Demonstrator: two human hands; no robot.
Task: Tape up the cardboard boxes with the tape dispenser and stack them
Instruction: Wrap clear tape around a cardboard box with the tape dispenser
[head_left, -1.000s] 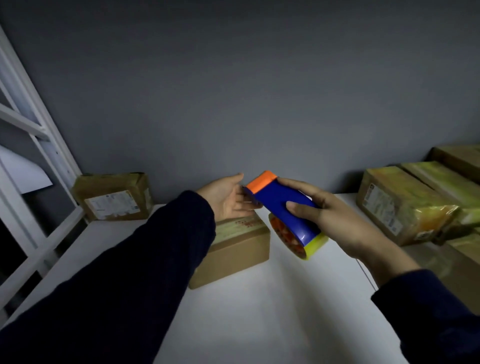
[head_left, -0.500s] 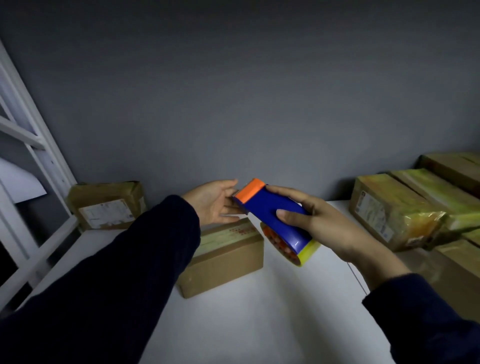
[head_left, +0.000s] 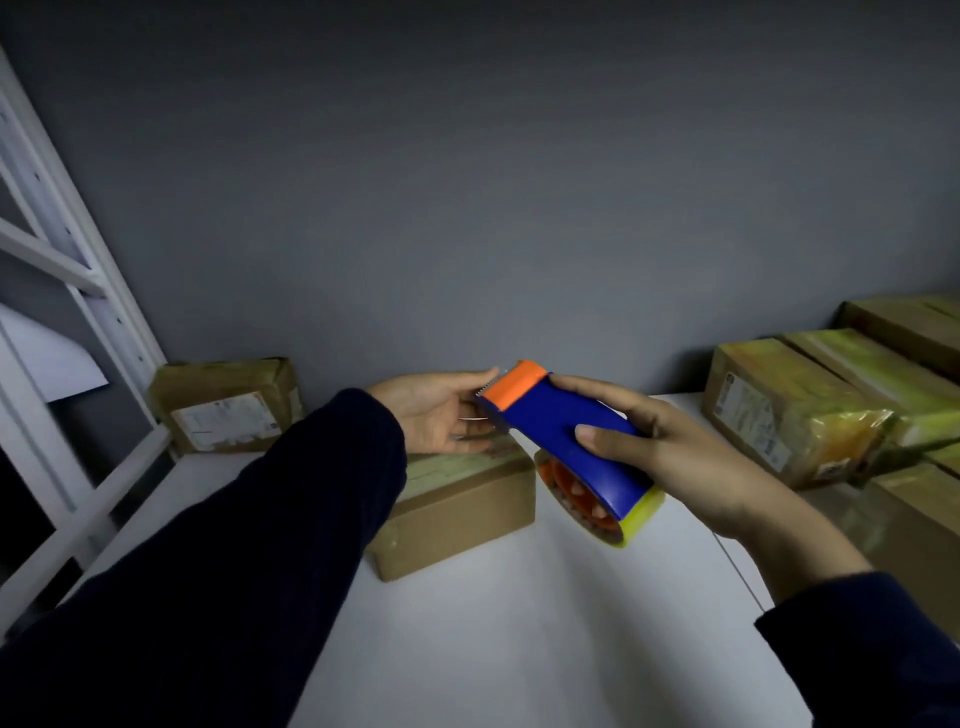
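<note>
Where the grey wall (head_left: 519, 182) meets the white table (head_left: 493, 623), cardboard boxes sit along the far edge, with a white shelving frame (head_left: 78, 270) rising at the left. A cluster of taped boxes (head_left: 789, 410) fills the right side, wrapped in yellowish tape and set close together, some seemingly on top of others. Nearer the middle, a plain brown box (head_left: 467, 509) lies flat on the table, turned at an angle, its top partly hidden by the hands. A smaller labelled box (head_left: 228, 405) rests against the wall at the back left, just beside the shelving. Both arms wear dark sleeves (head_left: 234, 571) and reach in over the table. The right hand (head_left: 685, 462) has its grip clamped on the tape dispenser (head_left: 561, 441) — thumb across the blue body, fingers wrapped over the far side — and holds it in the air above the middle box, tilted, orange cutter head (head_left: 519, 384) up and left, yellow tape roll (head_left: 641, 517) down and right. The left hand (head_left: 436, 410) lies palm up at the cutter head, its grip apart — thumb and fingers spread, tips close to the toothed edge.
</note>
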